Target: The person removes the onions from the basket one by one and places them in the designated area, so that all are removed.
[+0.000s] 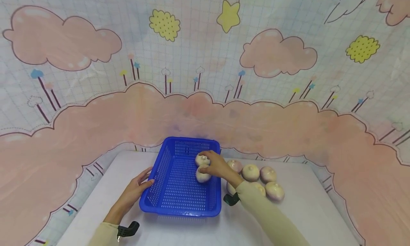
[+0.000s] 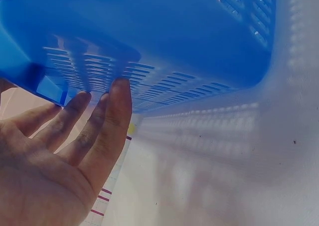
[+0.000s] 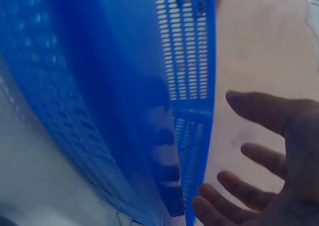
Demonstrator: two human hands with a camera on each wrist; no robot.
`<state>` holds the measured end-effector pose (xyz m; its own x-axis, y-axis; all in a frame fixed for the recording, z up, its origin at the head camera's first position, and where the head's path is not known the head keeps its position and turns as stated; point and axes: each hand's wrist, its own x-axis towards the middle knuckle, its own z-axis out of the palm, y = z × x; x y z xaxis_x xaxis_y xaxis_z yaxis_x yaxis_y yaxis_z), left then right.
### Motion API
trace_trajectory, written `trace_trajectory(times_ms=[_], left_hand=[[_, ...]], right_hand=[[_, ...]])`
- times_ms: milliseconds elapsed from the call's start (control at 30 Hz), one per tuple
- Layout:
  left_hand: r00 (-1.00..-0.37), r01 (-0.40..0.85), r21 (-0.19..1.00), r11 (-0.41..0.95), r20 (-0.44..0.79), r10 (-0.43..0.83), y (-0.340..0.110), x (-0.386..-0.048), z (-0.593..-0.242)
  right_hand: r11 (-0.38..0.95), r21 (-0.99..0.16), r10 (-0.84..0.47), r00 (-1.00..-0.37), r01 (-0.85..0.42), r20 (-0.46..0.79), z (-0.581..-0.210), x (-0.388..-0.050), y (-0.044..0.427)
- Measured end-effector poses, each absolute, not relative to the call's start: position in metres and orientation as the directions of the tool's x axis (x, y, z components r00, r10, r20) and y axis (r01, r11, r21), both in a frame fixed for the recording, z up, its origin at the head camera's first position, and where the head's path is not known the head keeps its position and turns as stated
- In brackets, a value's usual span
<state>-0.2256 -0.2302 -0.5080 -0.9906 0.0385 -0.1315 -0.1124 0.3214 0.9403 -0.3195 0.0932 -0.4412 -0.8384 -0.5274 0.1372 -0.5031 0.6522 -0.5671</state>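
A blue plastic basket (image 1: 179, 213) with slotted walls stands on the white table. Inside it, against the right wall, are two pale, purple-tinged turnips, a far turnip (image 1: 199, 161) and a near turnip (image 1: 202, 177). My right hand (image 1: 217, 165) reaches over the right rim, its fingertips above the far turnip and thumb over the near one. In the right wrist view the right hand (image 3: 259, 171) has spread fingers and no turnip shows between them. My left hand (image 1: 134, 191) touches the basket's left side; its fingers (image 2: 117, 111) extend along the outer wall.
Several more turnips (image 1: 251, 172) lie on the table (image 1: 288, 217) right of the basket, partly hidden by my right forearm. A printed cloth (image 1: 205, 121) with clouds and stars hangs behind and around the table. Each wrist carries a small dark device (image 1: 128, 229).
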Motion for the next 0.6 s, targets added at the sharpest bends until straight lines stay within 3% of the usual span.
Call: trace_trajectory(times_ms=[300, 600], left_hand=[[-0.991, -0.116, 0.941, 0.317, -0.133, 0.034, -0.230, -0.226, -0.508], [-0.990, -0.112, 0.941, 0.320, -0.132, 0.041, -0.230, -0.226, -0.509]], right_hand=[[0.769, -0.360, -0.568, -0.823, -0.529, -0.005, -0.450, -0.329, 0.083], [0.798, -0.121, -0.598, -0.801, -0.590, -0.037, -0.460, -0.330, 0.079]])
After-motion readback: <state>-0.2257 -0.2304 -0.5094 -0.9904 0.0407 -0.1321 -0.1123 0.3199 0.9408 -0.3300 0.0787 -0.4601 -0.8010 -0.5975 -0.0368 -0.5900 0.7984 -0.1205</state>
